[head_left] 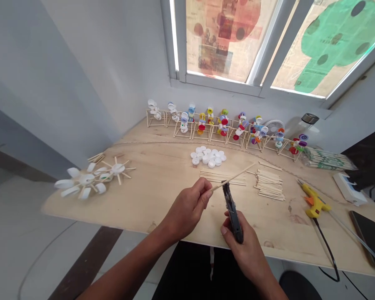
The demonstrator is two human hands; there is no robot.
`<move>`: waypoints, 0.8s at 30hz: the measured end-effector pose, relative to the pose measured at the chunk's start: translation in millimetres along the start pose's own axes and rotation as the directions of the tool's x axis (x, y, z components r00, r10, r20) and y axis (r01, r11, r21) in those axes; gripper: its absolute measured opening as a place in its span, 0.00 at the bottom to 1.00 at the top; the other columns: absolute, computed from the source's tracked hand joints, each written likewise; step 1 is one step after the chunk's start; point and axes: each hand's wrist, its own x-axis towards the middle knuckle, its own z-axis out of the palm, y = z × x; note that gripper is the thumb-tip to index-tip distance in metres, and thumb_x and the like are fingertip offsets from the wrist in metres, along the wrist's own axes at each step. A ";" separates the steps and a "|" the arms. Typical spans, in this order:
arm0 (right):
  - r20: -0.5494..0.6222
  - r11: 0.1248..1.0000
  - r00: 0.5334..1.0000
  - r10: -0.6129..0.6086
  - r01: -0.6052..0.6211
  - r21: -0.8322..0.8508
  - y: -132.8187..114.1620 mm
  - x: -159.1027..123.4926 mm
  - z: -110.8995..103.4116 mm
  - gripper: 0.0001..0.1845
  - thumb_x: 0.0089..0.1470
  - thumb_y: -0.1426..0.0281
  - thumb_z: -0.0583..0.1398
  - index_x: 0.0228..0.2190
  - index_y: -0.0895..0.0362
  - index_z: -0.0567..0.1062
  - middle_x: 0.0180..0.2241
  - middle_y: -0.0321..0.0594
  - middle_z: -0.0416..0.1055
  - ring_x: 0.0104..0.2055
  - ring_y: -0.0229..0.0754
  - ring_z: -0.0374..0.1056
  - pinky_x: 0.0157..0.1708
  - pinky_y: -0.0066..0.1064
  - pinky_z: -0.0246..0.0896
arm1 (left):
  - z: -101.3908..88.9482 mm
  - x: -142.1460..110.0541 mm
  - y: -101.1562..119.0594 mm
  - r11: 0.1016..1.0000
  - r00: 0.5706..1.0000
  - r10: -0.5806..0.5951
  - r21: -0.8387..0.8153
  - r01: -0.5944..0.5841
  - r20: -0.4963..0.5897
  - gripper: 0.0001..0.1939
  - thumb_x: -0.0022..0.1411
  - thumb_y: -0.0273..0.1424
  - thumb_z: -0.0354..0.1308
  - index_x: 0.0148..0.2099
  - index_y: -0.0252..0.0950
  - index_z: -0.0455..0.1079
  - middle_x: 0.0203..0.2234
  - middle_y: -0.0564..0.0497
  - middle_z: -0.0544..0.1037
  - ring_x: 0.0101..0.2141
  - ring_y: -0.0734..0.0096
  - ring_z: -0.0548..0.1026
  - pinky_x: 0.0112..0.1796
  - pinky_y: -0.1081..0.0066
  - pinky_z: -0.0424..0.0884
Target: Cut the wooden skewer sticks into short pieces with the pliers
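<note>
Two bare hands. Left hand [187,210]: grip closed on one thin pale wooden stick [234,177], held above the front of the pale plywood surface [162,200], long axis slanting up and right, far tip pointing toward the back. Right hand [246,250]: grip closed round one black plier-type cutter [233,214], upright, its head at the stick. Nearby: one pile of white bottle caps [208,156]; two white bottle-cap wheels [93,179]; one yellow glue gun [314,201].
</note>
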 end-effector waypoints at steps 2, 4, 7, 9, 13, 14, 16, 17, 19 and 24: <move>-0.003 1.000 1.000 0.006 -0.006 -0.007 -0.3 -0.3 -0.3 0.14 0.51 0.66 0.54 0.41 0.56 0.65 0.32 0.37 0.70 0.35 0.41 0.67 0.36 0.31 0.60 | -0.4 2.0 2.7 0.998 1.000 0.016 0.052 -0.017 0.020 0.08 0.63 0.33 0.40 0.32 0.38 0.55 0.18 0.59 0.61 0.21 0.77 0.60 0.25 0.74 0.55; -0.009 1.000 1.000 0.008 -0.008 -0.010 -0.3 -0.3 -1.1 0.14 0.52 0.66 0.54 0.42 0.56 0.65 0.33 0.38 0.70 0.36 0.41 0.66 0.37 0.31 0.60 | -0.1 4.6 5.2 0.994 0.999 0.029 0.108 -0.034 0.040 0.08 0.63 0.33 0.40 0.32 0.38 0.55 0.19 0.58 0.61 0.21 0.76 0.61 0.25 0.74 0.55; -0.002 1.000 1.000 -0.002 0.002 -0.001 -0.9 -0.1 -1.8 0.14 0.53 0.65 0.54 0.41 0.56 0.65 0.33 0.37 0.70 0.36 0.41 0.66 0.37 0.31 0.59 | 2.0 9.4 8.3 0.978 0.995 0.046 0.200 -0.062 0.085 0.08 0.63 0.32 0.39 0.32 0.38 0.55 0.19 0.58 0.62 0.21 0.75 0.62 0.25 0.74 0.55; 0.003 1.000 1.000 -0.014 0.014 0.010 -1.7 0.1 -1.7 0.14 0.53 0.64 0.54 0.41 0.57 0.65 0.33 0.38 0.70 0.36 0.41 0.66 0.37 0.30 0.60 | 3.8 12.6 9.7 0.963 0.992 0.045 0.259 -0.075 0.121 0.07 0.62 0.31 0.40 0.32 0.38 0.55 0.20 0.57 0.63 0.21 0.74 0.62 0.25 0.74 0.55; -0.006 0.999 1.000 -0.012 0.013 0.040 -1.8 0.3 -0.7 0.16 0.53 0.62 0.54 0.41 0.58 0.66 0.35 0.39 0.70 0.39 0.42 0.66 0.34 0.29 0.60 | 5.3 17.2 11.1 0.937 0.987 0.015 0.342 -0.069 0.159 0.06 0.61 0.31 0.40 0.31 0.38 0.55 0.20 0.56 0.65 0.21 0.73 0.64 0.25 0.74 0.56; -0.009 0.999 1.000 -0.009 0.009 0.052 -1.2 0.4 -0.3 0.17 0.53 0.62 0.54 0.42 0.58 0.66 0.36 0.40 0.70 0.39 0.42 0.66 0.33 0.29 0.61 | 5.2 17.9 11.1 0.933 0.987 0.011 0.353 -0.068 0.162 0.06 0.61 0.31 0.40 0.31 0.38 0.55 0.20 0.55 0.65 0.21 0.72 0.64 0.25 0.74 0.56; -0.013 0.997 1.000 -0.004 0.005 0.073 0.3 0.8 0.6 0.17 0.53 0.61 0.54 0.42 0.58 0.67 0.37 0.40 0.70 0.39 0.43 0.66 0.32 0.29 0.61 | 4.6 18.9 10.5 0.926 0.986 0.009 0.370 -0.071 0.166 0.06 0.61 0.31 0.41 0.32 0.38 0.56 0.20 0.55 0.66 0.21 0.71 0.65 0.25 0.74 0.56; -0.014 0.997 1.000 -0.003 0.004 0.082 1.1 1.1 1.1 0.18 0.53 0.60 0.54 0.42 0.58 0.67 0.36 0.41 0.70 0.39 0.43 0.66 0.31 0.29 0.61 | 4.3 19.2 10.0 0.923 0.986 0.011 0.377 -0.074 0.167 0.06 0.61 0.31 0.41 0.32 0.38 0.56 0.20 0.54 0.66 0.22 0.71 0.65 0.25 0.74 0.56; -0.021 0.995 1.000 -0.001 0.003 0.095 2.7 1.8 2.0 0.18 0.53 0.60 0.54 0.42 0.58 0.67 0.36 0.41 0.70 0.38 0.43 0.66 0.31 0.29 0.62 | 4.2 20.0 8.6 0.919 0.986 0.013 0.386 -0.078 0.168 0.06 0.61 0.31 0.41 0.32 0.39 0.57 0.21 0.54 0.67 0.22 0.70 0.66 0.25 0.73 0.56; -0.019 0.994 1.000 0.010 -0.007 0.112 5.1 3.6 3.9 0.19 0.52 0.59 0.54 0.42 0.58 0.68 0.33 0.40 0.70 0.35 0.42 0.66 0.30 0.29 0.62 | 4.4 22.3 5.7 0.918 0.985 0.016 0.389 -0.083 0.174 0.06 0.61 0.32 0.42 0.33 0.38 0.58 0.22 0.53 0.69 0.23 0.69 0.67 0.25 0.73 0.56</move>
